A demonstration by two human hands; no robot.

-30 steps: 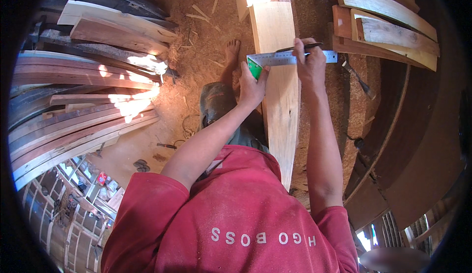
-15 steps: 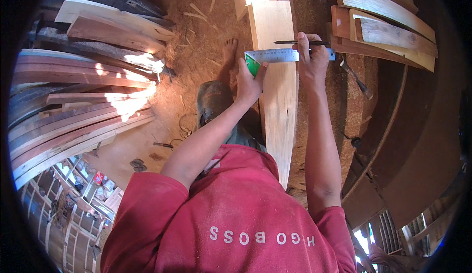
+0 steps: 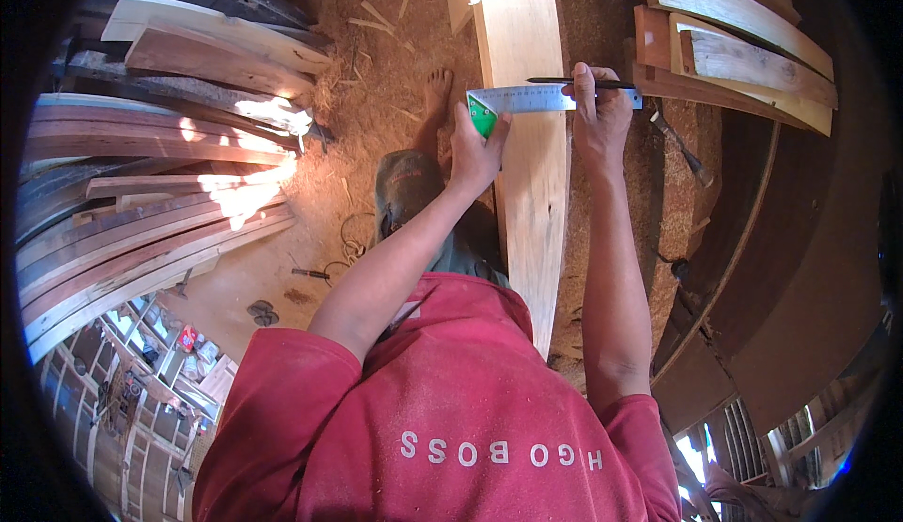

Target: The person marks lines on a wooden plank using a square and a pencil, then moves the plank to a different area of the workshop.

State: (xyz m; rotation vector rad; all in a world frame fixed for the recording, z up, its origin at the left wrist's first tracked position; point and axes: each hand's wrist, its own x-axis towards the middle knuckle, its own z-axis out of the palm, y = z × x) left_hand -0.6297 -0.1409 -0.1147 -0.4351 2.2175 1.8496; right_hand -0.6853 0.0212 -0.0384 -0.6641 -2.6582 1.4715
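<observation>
A long pale wooden plank [image 3: 534, 188] runs away from me, beneath both hands. Across its face lies the steel blade of a try square [image 3: 534, 98], with its green stock against the plank's left edge. My left hand [image 3: 478, 153] is closed round that stock, thumb toward the plank. A dark, slim pencil [image 3: 549, 80] is gripped in my right hand [image 3: 602, 132], its tip pointing left over the plank beyond the blade. The right hand is at the blade's far right end; whether its fingers press on the blade I cannot tell.
Stacked boards [image 3: 160, 226] fill the left side, and more boards [image 3: 743, 14] lie at the far right. A chisel-like tool [image 3: 682, 150] with a dark handle rests right of my right hand. Wood shavings [image 3: 376, 23] litter the floor. A large brown curved panel [image 3: 800, 240] stands at right.
The try square has shifted slightly away from me along the plank, with my left hand on its stock. My right hand keeps the pencil and has barely moved.
</observation>
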